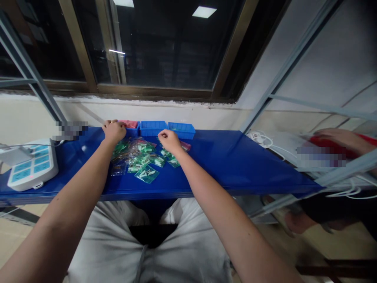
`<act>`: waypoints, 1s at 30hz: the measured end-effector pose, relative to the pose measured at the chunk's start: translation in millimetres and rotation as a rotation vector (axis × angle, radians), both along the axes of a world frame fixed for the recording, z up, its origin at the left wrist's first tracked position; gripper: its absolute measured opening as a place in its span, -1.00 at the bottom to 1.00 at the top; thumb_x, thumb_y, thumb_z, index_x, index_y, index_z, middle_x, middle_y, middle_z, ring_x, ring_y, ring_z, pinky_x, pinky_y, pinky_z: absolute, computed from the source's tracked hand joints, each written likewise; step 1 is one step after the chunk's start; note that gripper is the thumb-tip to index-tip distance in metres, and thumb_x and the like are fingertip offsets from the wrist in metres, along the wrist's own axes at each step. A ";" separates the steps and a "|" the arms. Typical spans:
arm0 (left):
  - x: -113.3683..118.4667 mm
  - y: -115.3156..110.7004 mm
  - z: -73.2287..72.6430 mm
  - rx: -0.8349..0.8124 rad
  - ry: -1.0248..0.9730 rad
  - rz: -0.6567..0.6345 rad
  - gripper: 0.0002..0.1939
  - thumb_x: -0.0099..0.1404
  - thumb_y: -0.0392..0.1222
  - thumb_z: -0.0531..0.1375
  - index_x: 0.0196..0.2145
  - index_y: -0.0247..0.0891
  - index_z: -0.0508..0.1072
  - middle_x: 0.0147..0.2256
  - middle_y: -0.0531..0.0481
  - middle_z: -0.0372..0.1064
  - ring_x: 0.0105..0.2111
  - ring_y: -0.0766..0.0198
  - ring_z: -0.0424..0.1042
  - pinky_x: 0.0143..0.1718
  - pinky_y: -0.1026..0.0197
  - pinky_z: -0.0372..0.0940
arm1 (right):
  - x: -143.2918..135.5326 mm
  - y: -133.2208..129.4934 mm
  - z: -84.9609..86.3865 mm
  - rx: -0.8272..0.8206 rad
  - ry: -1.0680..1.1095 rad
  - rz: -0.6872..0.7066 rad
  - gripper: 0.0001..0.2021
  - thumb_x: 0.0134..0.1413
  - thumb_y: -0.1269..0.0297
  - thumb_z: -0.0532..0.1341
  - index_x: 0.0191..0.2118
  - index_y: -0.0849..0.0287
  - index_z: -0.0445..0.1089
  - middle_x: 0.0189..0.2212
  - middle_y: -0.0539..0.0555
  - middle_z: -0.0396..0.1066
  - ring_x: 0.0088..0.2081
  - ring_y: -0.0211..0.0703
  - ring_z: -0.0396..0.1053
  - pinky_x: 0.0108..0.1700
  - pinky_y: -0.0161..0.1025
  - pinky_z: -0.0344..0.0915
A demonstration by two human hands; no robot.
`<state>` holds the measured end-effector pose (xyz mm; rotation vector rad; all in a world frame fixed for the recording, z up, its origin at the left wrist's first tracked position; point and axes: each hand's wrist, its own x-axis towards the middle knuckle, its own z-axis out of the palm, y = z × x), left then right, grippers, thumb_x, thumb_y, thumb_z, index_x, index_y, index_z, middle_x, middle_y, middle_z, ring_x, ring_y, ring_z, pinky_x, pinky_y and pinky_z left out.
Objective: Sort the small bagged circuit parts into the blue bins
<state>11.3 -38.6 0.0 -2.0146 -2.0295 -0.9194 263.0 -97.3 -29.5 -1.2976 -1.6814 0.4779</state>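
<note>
My left hand [114,130] reaches to the left end of a row of blue bins, beside a pinkish-red packet [129,124] lying in the left bin [133,131]. Its fingers curl down and their tips are hidden, so I cannot tell whether they grip anything. My right hand [170,141] is closed in a pinch just in front of the middle and right bins, above the bags; what it holds, if anything, is too small to make out. Below and between both hands lies a pile of small clear plastic bags [143,159] with green and white pieces inside.
The middle bin [153,128] and right bin [181,130] stand against the wall on the blue table [218,165]. A white power strip [33,165] lies at left. Grey metal posts rise on both sides. At right, another person's hand [344,139] is near something red, with white cables [265,141] nearby.
</note>
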 end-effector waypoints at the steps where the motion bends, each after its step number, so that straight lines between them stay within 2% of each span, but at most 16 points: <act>1: 2.3 -2.6 0.8 0.016 0.001 -0.006 -0.61 0.27 -0.17 0.04 -0.11 -0.22 0.60 0.10 -0.27 0.38 0.16 -0.31 0.13 0.10 -0.31 0.06 | 0.1 -2.2 1.2 0.001 -0.024 0.015 -0.87 0.06 0.30 0.13 -0.41 0.15 0.41 -0.44 0.00 0.47 -0.38 -0.18 0.40 -0.35 -0.29 0.22; 4: 7.8 -12.5 9.3 0.144 0.025 -0.045 -0.61 0.27 -0.15 0.03 -0.12 -0.30 0.58 0.03 -0.33 0.41 0.12 -0.26 0.18 0.09 -0.21 0.10 | -0.6 -8.5 4.7 0.011 -0.082 0.086 -0.88 0.07 0.32 0.15 -0.40 0.15 0.44 -0.40 0.02 0.51 -0.36 -0.17 0.42 -0.32 -0.27 0.24; 6: 12.2 -21.3 18.3 0.194 0.056 -0.134 -0.61 0.26 -0.14 0.04 -0.11 -0.32 0.57 -0.06 -0.32 0.44 0.03 -0.15 0.30 0.05 -0.10 0.17 | -1.9 -11.5 6.3 0.015 -0.117 0.124 -0.89 0.07 0.34 0.17 -0.39 0.15 0.45 -0.37 0.05 0.52 -0.34 -0.17 0.42 -0.30 -0.27 0.26; 8: 18.6 -30.9 25.8 0.095 0.081 -0.300 -0.63 0.25 -0.13 0.06 -0.12 -0.30 0.56 -0.19 -0.23 0.49 -0.15 -0.01 0.42 -0.07 0.03 0.25 | -3.3 -12.9 6.8 0.014 -0.139 0.147 -0.90 0.06 0.35 0.19 -0.38 0.15 0.46 -0.36 0.07 0.53 -0.33 -0.16 0.42 -0.29 -0.26 0.28; 11: 31.0 -42.5 27.4 -0.147 0.204 -0.533 -0.65 0.23 -0.01 0.13 -0.16 -0.22 0.58 -0.29 -0.13 0.53 -0.30 0.08 0.47 -0.23 0.14 0.27 | -4.6 -11.5 4.7 -0.009 -0.110 0.169 -0.91 0.06 0.34 0.22 -0.31 0.15 0.48 -0.33 0.08 0.53 -0.32 -0.15 0.44 -0.28 -0.24 0.32; 13: 38.1 -45.6 22.3 -0.270 0.248 -0.606 -0.58 0.16 0.04 0.21 -0.08 -0.20 0.57 -0.25 -0.13 0.55 -0.31 0.09 0.49 -0.27 0.17 0.26 | -4.7 -8.7 1.7 -0.026 -0.069 0.171 -0.85 0.06 0.35 0.23 -0.22 0.15 0.48 -0.31 0.07 0.53 -0.31 -0.16 0.45 -0.26 -0.23 0.35; 16: 42.8 -43.1 11.7 -0.343 0.237 -0.669 -0.49 0.08 -0.04 0.27 0.01 -0.21 0.53 -0.12 -0.18 0.54 -0.24 0.07 0.50 -0.26 0.19 0.27 | -3.7 -3.4 -3.6 -0.042 -0.038 0.177 -0.77 0.07 0.36 0.22 -0.12 0.14 0.47 -0.30 0.06 0.53 -0.29 -0.16 0.46 -0.23 -0.22 0.37; 19: 43.3 -37.3 4.5 -0.325 0.136 -0.690 -0.52 0.06 -0.14 0.28 -0.03 -0.23 0.54 -0.13 -0.18 0.54 -0.23 0.07 0.49 -0.24 0.18 0.28 | -3.3 0.7 -7.6 -0.072 -0.007 0.207 -0.75 0.08 0.35 0.24 -0.09 0.13 0.46 -0.26 0.08 0.53 -0.26 -0.15 0.47 -0.18 -0.19 0.40; 22: 48.4 -34.3 1.6 -0.218 -0.035 -0.700 -0.62 0.04 -0.21 0.30 -0.12 -0.27 0.53 -0.26 -0.13 0.53 -0.30 0.14 0.46 -0.30 0.19 0.26 | -5.1 1.4 -8.5 -0.108 0.060 0.221 -0.74 0.06 0.36 0.29 -0.09 0.13 0.44 -0.22 0.11 0.52 -0.22 -0.13 0.48 -0.14 -0.16 0.41; 24: 56.1 -35.1 0.7 -0.160 -0.234 -0.699 -0.68 0.07 -0.23 0.30 -0.17 -0.29 0.49 -0.39 -0.07 0.47 -0.40 0.22 0.42 -0.38 0.22 0.23 | -7.3 0.0 -6.6 -0.134 0.136 0.221 -0.72 0.04 0.36 0.32 -0.08 0.14 0.41 -0.23 0.10 0.52 -0.24 -0.14 0.48 -0.16 -0.17 0.42; 27: 70.3 -39.5 0.5 -0.111 -0.532 -0.699 -0.77 0.08 -0.24 0.32 -0.29 -0.29 0.40 -0.50 0.03 0.36 -0.49 0.30 0.36 -0.46 0.27 0.19 | -9.8 -3.4 0.0 -0.208 0.275 0.210 -0.82 0.07 0.38 0.31 -0.17 0.18 0.39 -0.37 0.05 0.49 -0.35 -0.20 0.47 -0.29 -0.24 0.40; 29: 78.1 -43.8 1.8 -0.088 -0.629 -0.694 -0.77 0.07 -0.24 0.34 -0.40 -0.27 0.34 -0.53 0.06 0.33 -0.50 0.34 0.33 -0.47 0.29 0.19 | -10.1 -5.3 5.7 -0.271 0.350 0.209 -0.95 0.12 0.42 0.26 -0.30 0.19 0.37 -0.48 0.00 0.44 -0.44 -0.23 0.45 -0.39 -0.30 0.37; 30: 80.8 -46.3 3.0 -0.091 -0.661 -0.686 -0.77 0.07 -0.23 0.35 -0.42 -0.27 0.33 -0.54 0.07 0.32 -0.51 0.36 0.32 -0.48 0.30 0.19 | -9.7 -6.0 8.5 -0.296 0.386 0.209 -0.94 0.14 0.43 0.24 -0.34 0.19 0.35 -0.52 -0.01 0.42 -0.46 -0.23 0.45 -0.43 -0.32 0.35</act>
